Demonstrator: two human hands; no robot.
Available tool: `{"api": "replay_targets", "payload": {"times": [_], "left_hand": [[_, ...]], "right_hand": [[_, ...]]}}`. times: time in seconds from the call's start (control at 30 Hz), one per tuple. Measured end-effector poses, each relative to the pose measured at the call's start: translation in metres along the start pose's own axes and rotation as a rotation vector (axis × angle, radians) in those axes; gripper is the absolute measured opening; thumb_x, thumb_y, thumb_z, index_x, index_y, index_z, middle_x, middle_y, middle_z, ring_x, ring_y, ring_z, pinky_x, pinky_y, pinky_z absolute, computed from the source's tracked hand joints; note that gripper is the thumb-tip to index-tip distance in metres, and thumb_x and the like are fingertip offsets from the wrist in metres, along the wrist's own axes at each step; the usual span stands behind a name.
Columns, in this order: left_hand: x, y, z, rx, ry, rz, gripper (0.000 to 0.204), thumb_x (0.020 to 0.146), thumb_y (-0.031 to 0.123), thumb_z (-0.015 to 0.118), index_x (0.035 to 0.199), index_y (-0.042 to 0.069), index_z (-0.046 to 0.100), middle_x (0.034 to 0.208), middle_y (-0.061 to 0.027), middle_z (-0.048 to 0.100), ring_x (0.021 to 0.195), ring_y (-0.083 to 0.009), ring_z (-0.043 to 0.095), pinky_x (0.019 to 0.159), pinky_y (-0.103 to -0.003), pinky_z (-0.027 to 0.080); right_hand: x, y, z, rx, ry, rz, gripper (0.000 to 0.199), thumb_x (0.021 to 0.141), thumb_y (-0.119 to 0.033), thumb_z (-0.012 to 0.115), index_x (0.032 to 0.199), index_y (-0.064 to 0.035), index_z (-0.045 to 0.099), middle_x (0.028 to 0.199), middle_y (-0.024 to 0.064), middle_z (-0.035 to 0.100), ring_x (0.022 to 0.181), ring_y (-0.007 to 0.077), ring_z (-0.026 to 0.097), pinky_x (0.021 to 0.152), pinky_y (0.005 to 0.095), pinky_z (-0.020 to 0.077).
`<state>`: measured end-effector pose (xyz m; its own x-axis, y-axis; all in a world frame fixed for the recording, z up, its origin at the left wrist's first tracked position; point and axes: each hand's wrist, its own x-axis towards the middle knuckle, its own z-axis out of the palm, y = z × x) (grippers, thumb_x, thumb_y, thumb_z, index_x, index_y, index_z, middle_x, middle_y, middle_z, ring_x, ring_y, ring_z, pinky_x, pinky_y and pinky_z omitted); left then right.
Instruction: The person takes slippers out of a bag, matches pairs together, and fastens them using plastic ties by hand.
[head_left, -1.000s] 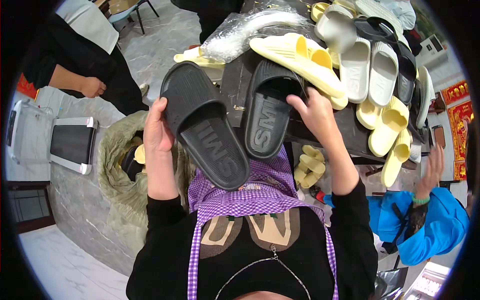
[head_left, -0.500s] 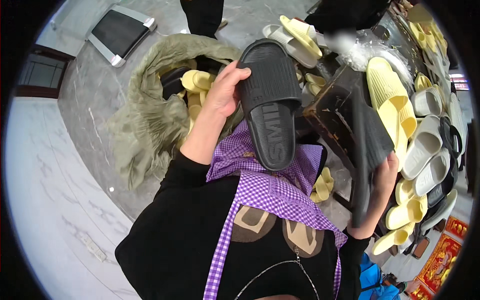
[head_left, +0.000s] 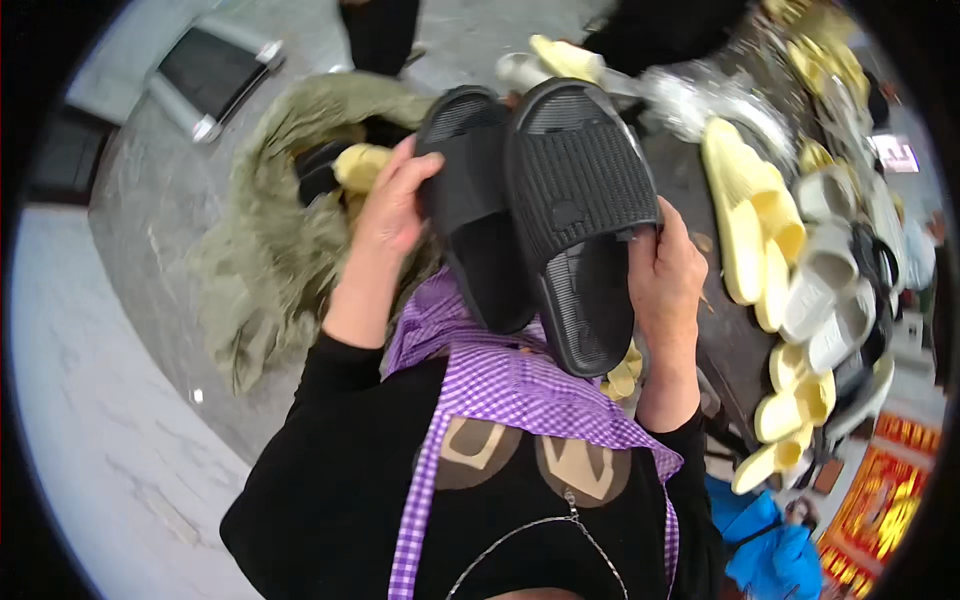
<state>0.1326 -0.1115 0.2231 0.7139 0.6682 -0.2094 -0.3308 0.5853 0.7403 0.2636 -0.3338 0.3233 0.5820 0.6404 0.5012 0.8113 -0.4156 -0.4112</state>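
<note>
Since half a second ago, both black slides have come together in front of the chest; earlier the right one hung down by the work table, edge-on. I now record them side by side, soles toward the camera.

Going left to right: an olive-green sack [head_left: 270, 250] lies slumped on the grey marbled floor, its mouth open on a few yellow and black slides. The left hand [head_left: 395, 205] is closed on the outer edge of the left black slide [head_left: 470, 200], fingers curled over its rim near the strap end. The right black slide [head_left: 580, 215] overlaps it, touching along the inner edge. The right hand [head_left: 665, 275] clamps this one at its outer side near the heel, thumb on the sole.

Handling, in my judgement: moulded foam, light, flexible but springing back, not fragile. The ribbed, matte sole should give good purchase; the side walls at mid-length are the sound place to hold.

Further right, the dark work table [head_left: 720, 340] carries rows of pale yellow slides [head_left: 745, 215] and grey-white ones, smooth and rounded.
</note>
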Motion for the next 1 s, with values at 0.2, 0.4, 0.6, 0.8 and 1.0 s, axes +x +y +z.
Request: {"api": "replay_targets", "payload": {"times": [0.2,0.4,0.6,0.8,1.0], "left_hand": [[-0.051,-0.038,-0.067,-0.017,0.34,0.002,0.044,0.083,0.015,0.054,0.123,0.001,0.045,0.111,-0.0084,0.056,0.103,-0.0178,0.052,0.09,-0.031,0.041],[-0.117,-0.058,-0.12,-0.141,0.286,0.128,0.043,0.089,0.023,0.048,0.126,0.003,0.042,0.122,-0.0077,0.05,0.112,-0.0198,0.047,0.096,-0.033,0.037],[-0.166,-0.063,-0.144,-0.377,0.449,0.115,0.047,0.087,0.025,0.049,0.127,0.004,0.039,0.124,-0.0075,0.049,0.116,-0.0232,0.045,0.099,-0.037,0.036],[-0.152,-0.071,-0.146,-0.28,0.383,0.129,0.049,0.081,0.024,0.056,0.121,-0.002,0.046,0.117,-0.0116,0.055,0.106,-0.0263,0.054,0.093,-0.038,0.043],[-0.126,-0.076,-0.184,-0.397,0.536,0.156,0.031,0.076,0.008,0.052,0.105,-0.004,0.054,0.101,-0.0114,0.061,0.092,-0.0252,0.059,0.084,-0.037,0.048]], "right_hand": [[-0.011,-0.032,0.093,0.164,-0.325,0.029,0.022,0.079,-0.008,0.055,0.099,-0.0004,0.055,0.069,0.0224,0.059,0.062,0.0368,0.059,0.056,0.0436,0.0461],[-0.027,-0.06,0.201,0.228,-0.832,-0.122,0.021,0.081,-0.017,0.05,0.088,0.0031,0.054,0.073,0.026,0.059,0.072,0.0413,0.058,0.066,0.0476,0.0463],[-0.054,-0.112,0.245,0.412,-0.813,-0.242,0.016,0.079,-0.015,0.049,0.08,0.0016,0.052,0.068,0.0246,0.058,0.067,0.0411,0.058,0.063,0.0491,0.0457],[-0.064,-0.112,0.254,0.467,-0.823,-0.247,0.019,0.082,-0.018,0.053,0.083,0.001,0.053,0.069,0.0244,0.058,0.068,0.0411,0.058,0.062,0.0472,0.0458],[-0.047,-0.115,0.256,0.834,-0.682,-0.285,0.028,0.084,-0.02,0.057,0.102,0.0009,0.058,0.076,0.0152,0.062,0.067,0.0246,0.06,0.063,0.0337,0.0469]]}}
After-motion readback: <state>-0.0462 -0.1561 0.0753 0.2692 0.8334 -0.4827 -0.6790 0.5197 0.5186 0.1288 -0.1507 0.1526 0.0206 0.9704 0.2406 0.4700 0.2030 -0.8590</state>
